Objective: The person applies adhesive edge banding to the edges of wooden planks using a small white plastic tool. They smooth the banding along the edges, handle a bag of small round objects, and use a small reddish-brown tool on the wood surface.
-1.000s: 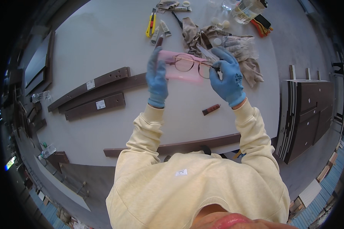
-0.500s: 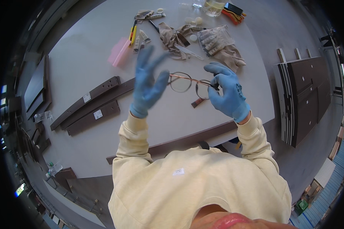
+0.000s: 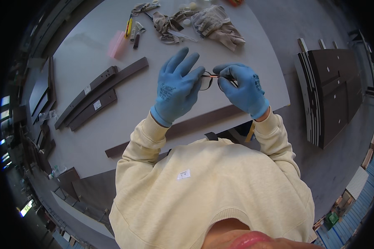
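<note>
hands drawn closer, both blue-gloved hands (image 3: 176, 89) (image 3: 243, 87) pinching thin round wire-rimmed glasses (image 3: 207, 80)

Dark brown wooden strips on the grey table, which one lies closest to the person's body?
The long dark brown strip along the table's near edge, passing under the forearms. The other dark strips lie grouped farther left.

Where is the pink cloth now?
In the head view, the pink cloth lies on the table, upper left, beside the yellow tool, apart from both hands.
</note>
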Action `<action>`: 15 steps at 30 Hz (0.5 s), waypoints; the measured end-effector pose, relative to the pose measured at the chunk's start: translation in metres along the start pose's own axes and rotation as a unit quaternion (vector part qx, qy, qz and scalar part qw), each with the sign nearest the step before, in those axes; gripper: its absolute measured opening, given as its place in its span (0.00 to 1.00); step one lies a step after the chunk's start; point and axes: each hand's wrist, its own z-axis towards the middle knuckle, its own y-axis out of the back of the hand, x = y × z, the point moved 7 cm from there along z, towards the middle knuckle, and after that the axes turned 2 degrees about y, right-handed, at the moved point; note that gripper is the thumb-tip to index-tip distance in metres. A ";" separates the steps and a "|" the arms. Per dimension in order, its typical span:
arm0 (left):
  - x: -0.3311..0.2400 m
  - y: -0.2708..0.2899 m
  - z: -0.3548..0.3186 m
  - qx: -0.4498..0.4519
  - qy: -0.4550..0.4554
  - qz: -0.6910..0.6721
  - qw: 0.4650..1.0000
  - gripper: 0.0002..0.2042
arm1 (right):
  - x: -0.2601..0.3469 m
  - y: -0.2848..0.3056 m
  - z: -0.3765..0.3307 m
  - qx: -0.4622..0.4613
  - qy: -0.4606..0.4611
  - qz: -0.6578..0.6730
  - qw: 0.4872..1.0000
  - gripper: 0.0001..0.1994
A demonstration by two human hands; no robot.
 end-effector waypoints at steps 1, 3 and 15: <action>-0.008 -0.008 0.001 0.020 -0.009 0.013 1.000 0.17 | 0.002 0.006 -0.006 -0.005 0.023 -0.005 1.000 0.03; -0.023 -0.018 0.003 0.029 -0.020 0.022 0.999 0.14 | -0.004 0.014 -0.021 0.036 -0.004 -0.030 0.999 0.03; -0.057 -0.004 -0.020 -0.071 0.066 -0.151 0.984 0.10 | -0.039 0.044 -0.060 0.261 -0.085 0.386 0.881 0.20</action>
